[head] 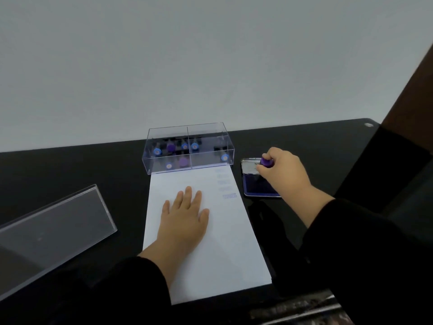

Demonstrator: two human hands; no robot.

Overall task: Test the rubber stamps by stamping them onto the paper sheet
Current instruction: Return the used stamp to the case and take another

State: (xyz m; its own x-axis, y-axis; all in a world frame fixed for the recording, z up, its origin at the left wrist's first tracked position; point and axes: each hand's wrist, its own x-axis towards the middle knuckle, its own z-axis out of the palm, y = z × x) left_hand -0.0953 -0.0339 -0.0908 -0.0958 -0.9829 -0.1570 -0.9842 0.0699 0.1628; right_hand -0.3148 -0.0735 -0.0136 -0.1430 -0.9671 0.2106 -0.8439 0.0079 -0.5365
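Left hand [185,219] flat on paper sheet [210,242], fingers spread; right hand [278,170] pinching purple stamp [267,162] over ink pad [257,186] right of sheet: over-inking risks smudged print.

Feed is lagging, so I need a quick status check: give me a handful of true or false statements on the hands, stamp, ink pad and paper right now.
1. The left hand lies flat on the paper sheet. True.
2. The right hand holds a purple-topped stamp over the ink pad. True.
3. The paper has no prints. False: blue prints run down its right edge.
4. The clear box is empty. False: several stamps are inside.
5. The box lid sits on the box. False: it lies left of the paper.
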